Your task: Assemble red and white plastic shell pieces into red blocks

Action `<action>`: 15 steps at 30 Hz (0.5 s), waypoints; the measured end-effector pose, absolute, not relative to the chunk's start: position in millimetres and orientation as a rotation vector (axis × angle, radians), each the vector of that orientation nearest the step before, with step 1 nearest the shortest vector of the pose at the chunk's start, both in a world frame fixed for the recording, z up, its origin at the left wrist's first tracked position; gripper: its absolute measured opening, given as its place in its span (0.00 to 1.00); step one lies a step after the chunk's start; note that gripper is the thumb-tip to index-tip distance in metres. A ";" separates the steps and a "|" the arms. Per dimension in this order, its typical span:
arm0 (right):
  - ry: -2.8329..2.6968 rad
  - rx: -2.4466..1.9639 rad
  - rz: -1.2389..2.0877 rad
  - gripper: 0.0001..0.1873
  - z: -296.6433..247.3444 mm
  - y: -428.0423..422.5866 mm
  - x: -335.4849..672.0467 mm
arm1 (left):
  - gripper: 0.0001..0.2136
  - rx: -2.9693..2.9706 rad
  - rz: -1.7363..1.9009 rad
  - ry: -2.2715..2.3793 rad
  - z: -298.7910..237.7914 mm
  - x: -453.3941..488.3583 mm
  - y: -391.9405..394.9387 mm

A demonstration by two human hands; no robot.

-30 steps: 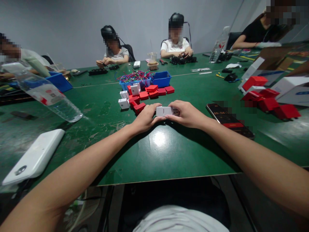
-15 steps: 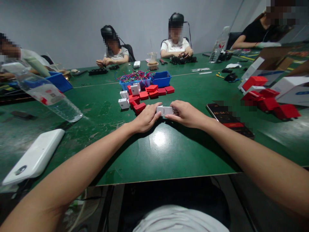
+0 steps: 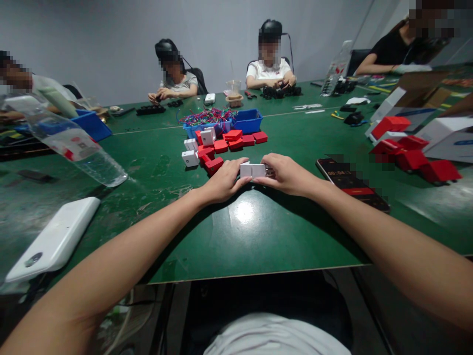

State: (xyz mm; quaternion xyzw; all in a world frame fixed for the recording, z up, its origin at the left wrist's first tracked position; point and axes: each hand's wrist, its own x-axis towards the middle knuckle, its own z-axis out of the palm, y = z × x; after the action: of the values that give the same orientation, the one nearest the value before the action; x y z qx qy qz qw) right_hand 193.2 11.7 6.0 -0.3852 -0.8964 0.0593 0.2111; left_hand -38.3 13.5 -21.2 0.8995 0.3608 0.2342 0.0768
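Observation:
Both my hands pinch a small white plastic block [image 3: 253, 170] just above the green table, in front of a cluster of red and white pieces. My left hand [image 3: 225, 180] grips its left end between thumb and fingers. At the other end, my right hand [image 3: 284, 172] is closed on it, and a bit of metal shows beside the fingers. Close beyond my left hand lie red blocks [image 3: 213, 166] and a white block [image 3: 190, 159]. My fingers partly cover the held piece, so its exact kind is unclear.
Behind the blocks stand blue bins [image 3: 248, 121], one heaped with coloured wires [image 3: 207, 117]. A phone [image 3: 351, 185] lies to the right, near red pieces [image 3: 439, 169]. Leftward are a plastic bottle [image 3: 84, 148] and a white device [image 3: 55, 239]. Other people sit around the table.
My left thumb has shifted slightly right along the lower edge of the white block. Both hands otherwise keep their place.

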 end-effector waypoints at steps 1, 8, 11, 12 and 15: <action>-2.493 -1.068 0.160 0.16 5.2 12.1 193.6 | 0.26 2.696 0.701 1.083 -21.3 -38.2 13.4; -2.486 -1.034 0.166 0.16 -1.5 15.2 196.0 | 0.27 2.658 0.713 1.129 -21.2 -36.9 12.7; -2.474 -1.022 0.171 0.16 -3.4 15.7 196.5 | 0.29 2.627 0.701 1.180 -21.8 -36.3 12.6; -2.473 -1.017 0.171 0.17 -3.7 15.6 196.6 | 0.30 2.618 0.694 1.192 -22.1 -36.1 12.6; -2.472 -0.999 0.177 0.17 -3.3 14.9 196.5 | 0.32 2.605 0.684 1.208 -23.2 -36.1 13.3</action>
State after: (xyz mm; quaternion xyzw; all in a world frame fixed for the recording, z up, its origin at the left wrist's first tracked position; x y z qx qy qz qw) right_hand 196.5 14.9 -3.3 -0.3636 -0.8998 0.0644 0.2325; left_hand -36.1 13.3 -23.2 0.8785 0.4074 0.2307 0.0946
